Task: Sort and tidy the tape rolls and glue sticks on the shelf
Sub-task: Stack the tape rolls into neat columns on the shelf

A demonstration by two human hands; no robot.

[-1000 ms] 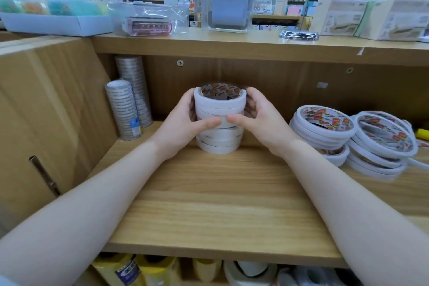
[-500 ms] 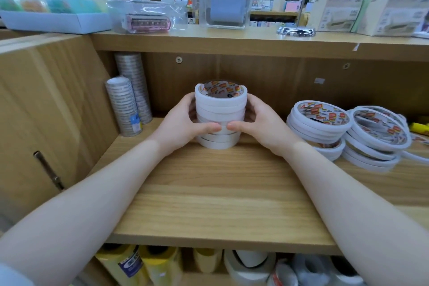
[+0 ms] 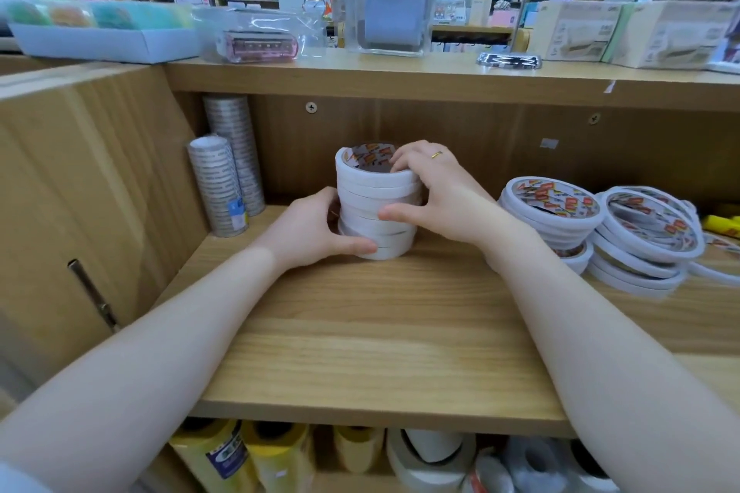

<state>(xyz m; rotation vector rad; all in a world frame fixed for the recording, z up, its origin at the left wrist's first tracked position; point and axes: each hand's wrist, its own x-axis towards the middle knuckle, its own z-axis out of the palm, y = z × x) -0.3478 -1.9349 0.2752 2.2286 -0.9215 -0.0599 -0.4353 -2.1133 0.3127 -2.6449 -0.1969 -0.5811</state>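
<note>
Evidently both hands are squaring up the stack [image 3: 376, 208] of white tape rolls standing on the shelf [image 3: 380, 336], toward the back and left of middle. The left hand [image 3: 308, 230] is curling round the lower rolls, thumb lying across the front near the base, likely to keep the bottom from sliding. The right hand [image 3: 434, 192] is gripping higher: its thumb is pressing the front of the middle rolls while its fingers are hooking over the top rim into the core, probably nudging the upper rolls into line, since they are sitting slightly offset. The stack is standing upright, its long axis vertical, open cores facing up. Two looser piles [image 3: 600, 228] of wider, flatter rolls are leaning against each other to the right, well apart from the stack, likely awaiting the same treatment. Wrapped tape columns [image 3: 224, 180] are standing upright in the back left corner.
</note>
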